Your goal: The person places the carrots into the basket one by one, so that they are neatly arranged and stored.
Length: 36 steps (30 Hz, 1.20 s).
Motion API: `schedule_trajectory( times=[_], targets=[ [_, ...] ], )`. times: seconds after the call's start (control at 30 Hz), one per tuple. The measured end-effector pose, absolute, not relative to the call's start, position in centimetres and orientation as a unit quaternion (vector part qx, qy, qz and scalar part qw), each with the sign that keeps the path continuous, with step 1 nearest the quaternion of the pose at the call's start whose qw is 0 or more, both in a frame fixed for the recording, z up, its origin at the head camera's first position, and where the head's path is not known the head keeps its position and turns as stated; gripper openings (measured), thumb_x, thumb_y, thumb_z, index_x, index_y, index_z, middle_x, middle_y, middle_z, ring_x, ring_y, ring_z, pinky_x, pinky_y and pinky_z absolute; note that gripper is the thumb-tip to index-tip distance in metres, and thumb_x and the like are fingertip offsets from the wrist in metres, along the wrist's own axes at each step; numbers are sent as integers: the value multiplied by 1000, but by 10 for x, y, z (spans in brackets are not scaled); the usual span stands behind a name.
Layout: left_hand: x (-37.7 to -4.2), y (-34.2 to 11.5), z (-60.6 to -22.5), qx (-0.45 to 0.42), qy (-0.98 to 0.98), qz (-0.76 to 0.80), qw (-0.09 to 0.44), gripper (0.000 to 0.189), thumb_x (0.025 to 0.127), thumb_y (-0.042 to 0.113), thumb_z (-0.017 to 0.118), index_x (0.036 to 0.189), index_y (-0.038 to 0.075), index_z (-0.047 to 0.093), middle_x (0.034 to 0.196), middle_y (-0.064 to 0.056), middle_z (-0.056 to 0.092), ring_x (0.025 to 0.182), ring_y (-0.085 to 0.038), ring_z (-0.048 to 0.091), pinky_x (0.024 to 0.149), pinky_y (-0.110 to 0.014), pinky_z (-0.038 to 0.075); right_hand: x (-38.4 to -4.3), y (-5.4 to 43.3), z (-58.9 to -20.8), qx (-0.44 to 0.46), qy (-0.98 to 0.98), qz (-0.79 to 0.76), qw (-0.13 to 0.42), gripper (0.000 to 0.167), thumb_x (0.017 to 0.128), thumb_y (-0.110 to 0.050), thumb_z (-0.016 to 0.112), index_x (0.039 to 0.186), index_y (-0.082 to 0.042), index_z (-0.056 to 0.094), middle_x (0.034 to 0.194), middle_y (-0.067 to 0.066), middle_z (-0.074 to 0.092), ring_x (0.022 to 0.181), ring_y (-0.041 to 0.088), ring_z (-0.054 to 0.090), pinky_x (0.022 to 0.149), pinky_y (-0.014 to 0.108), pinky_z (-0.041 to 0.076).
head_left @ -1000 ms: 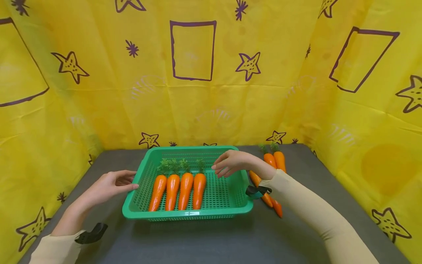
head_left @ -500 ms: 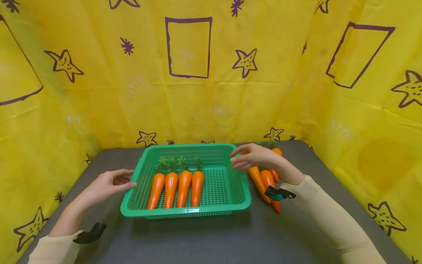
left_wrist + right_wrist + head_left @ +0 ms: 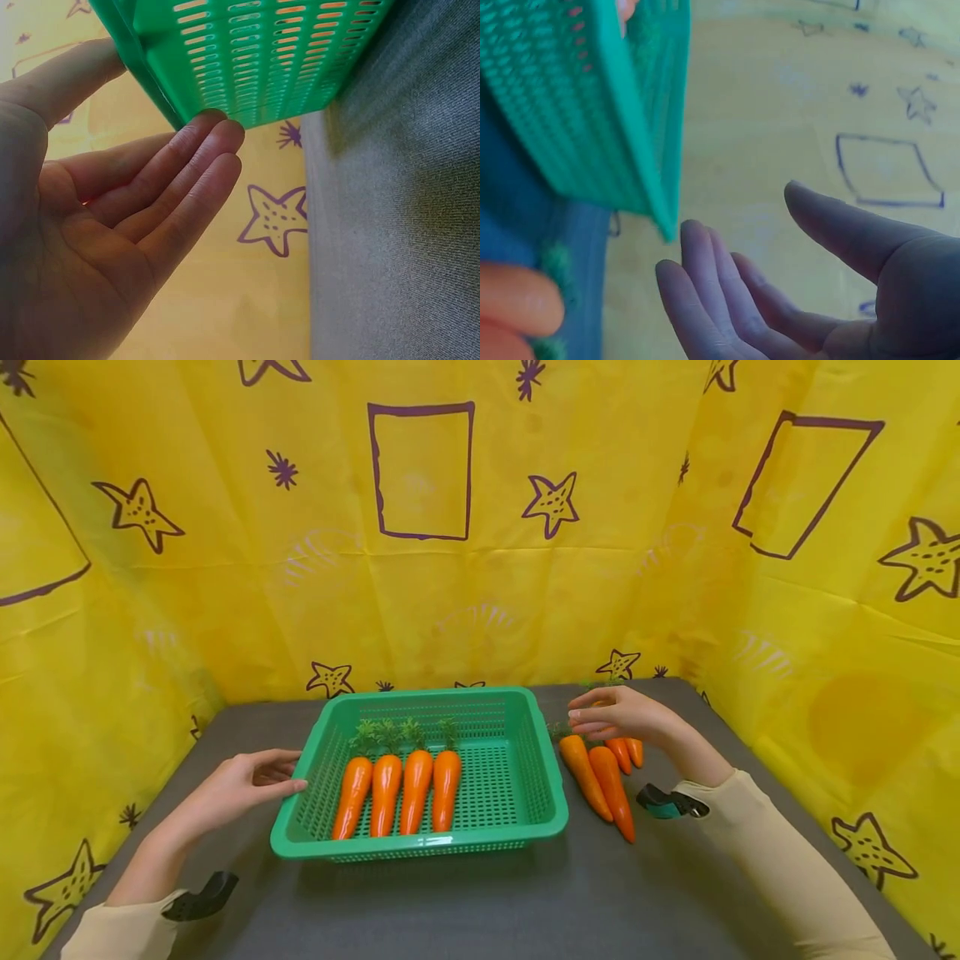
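A green plastic basket [image 3: 491, 838] stands on the table with several orange carrots [image 3: 384, 793] side by side in it, leafy tops toward the back. At its left rim is my left hand [image 3: 243, 785], thumb and fairly straight fingertips right against the edge. The left wrist view shows these fingers [image 3: 184, 191] loosely extended by the basket's slotted wall [image 3: 240, 67]. My right hand [image 3: 626, 714] hovers over several more carrots [image 3: 587, 777] to the right of the basket, partly covering those at the back. Nothing lies between its parted fingers [image 3: 682, 307] in the right wrist view.
A dark grey table [image 3: 420, 910] carries everything. Yellow cloth walls [image 3: 487, 627] with drawn stars and frames enclose its back and sides. Black straps sit at both cuffs, the right one [image 3: 667, 803] near the loose carrots.
My right hand has moved right, from above the basket's right part, past its rim, to over the loose carrots. The left hand has stayed at the left rim.
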<state>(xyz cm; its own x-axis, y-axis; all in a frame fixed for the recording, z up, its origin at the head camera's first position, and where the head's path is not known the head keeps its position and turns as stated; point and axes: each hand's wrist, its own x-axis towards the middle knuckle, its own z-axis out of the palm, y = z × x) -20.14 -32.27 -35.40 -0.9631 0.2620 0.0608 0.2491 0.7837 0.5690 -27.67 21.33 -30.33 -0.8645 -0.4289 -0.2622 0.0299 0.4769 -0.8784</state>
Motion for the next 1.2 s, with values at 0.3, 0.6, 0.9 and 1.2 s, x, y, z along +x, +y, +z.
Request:
schedule_trajectory(
  times=[0.3,0.6,0.9,1.2],
  targets=[
    [-201,-323,-355,136,943,303,10,57,88,40,66,130,2,55,106,-7,69,92,-19,66,72,-25,52,-286,244,-331,-55,831,-504,230,63,96,-32,57,140,8,35,132,27,52,108,25,64,99,44,45],
    [-201,-324,-355,136,945,297,10,57,88,40,65,130,2,55,106,-7,69,92,-19,66,72,-29,53,-284,267,-353,-39,824,-513,236,71,96,-33,57,141,14,29,131,25,54,116,32,59,103,49,40],
    [-202,-325,-356,140,944,298,11,59,88,42,65,131,3,54,108,-8,68,92,-14,66,73,-26,52,-274,281,-370,-28,811,-534,238,65,97,-27,55,138,17,30,133,29,51,117,34,58,100,48,43],
    [-203,-327,-357,139,943,302,13,58,88,42,65,131,3,54,108,-8,68,90,-10,65,73,-26,52,-269,288,-386,-23,813,-527,245,63,96,-27,57,135,17,36,124,23,60,113,32,61,94,44,49]
  ],
)
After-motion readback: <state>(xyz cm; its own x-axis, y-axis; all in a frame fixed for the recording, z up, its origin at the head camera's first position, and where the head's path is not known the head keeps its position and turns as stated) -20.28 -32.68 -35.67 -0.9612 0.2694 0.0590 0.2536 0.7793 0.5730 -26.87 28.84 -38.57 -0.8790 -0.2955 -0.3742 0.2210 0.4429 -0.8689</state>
